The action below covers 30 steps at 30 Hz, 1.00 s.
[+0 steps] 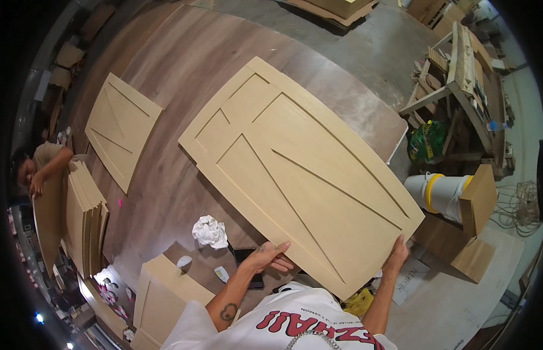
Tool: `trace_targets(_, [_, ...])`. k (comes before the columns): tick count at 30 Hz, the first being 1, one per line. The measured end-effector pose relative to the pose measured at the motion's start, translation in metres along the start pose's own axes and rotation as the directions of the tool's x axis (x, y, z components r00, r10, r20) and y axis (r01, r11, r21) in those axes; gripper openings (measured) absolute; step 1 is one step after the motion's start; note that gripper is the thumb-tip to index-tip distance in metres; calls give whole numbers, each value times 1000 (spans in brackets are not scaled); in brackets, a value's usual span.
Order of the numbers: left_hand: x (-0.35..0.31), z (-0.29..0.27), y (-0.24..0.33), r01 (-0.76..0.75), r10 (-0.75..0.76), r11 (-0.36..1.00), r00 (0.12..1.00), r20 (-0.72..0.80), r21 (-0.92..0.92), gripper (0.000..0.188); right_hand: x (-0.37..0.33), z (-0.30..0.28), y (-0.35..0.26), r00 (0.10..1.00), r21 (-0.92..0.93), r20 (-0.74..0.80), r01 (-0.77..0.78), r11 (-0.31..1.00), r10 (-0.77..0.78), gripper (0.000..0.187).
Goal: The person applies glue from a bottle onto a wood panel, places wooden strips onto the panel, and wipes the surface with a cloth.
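A long tan fibreboard door panel [300, 169] with routed grooves lies slantwise on the dark wood-grain table [184, 64]. My left hand [270, 255] grips its near long edge, fingers on top. At the panel's near right corner, my right hand [398, 254] holds the short edge. A second panel of the same kind appears to lie under it, its edge showing along the left side.
A smaller grooved panel [121, 129] lies at the table's left. A crumpled white cloth [209, 231] and a dark phone [247, 256] sit near my left hand. Stacked panels [84, 216] stand at left beside another person [41, 166]. White buckets [441, 192] stand right.
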State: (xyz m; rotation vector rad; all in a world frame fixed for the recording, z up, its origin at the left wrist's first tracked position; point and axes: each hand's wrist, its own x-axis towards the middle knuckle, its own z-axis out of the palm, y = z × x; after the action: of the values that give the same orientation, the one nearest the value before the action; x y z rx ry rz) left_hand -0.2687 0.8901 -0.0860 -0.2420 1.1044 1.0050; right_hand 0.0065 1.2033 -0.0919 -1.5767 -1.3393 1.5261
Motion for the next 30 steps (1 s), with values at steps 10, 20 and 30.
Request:
trace_targets(10, [-8, 5, 10, 2, 42, 966, 985, -167, 257, 63, 14, 22, 7, 993, 100, 76, -99, 990, 91, 48])
trace_targets(20, [18, -145, 263, -89, 997, 17, -74, -23, 996, 35, 23, 26, 18, 997, -260, -73, -44, 965, 25, 51])
trace_targets(30, [20, -218, 385, -11, 663, -253, 726, 181, 967, 70, 5, 47, -1, 976, -653, -135, 40, 756, -169, 63])
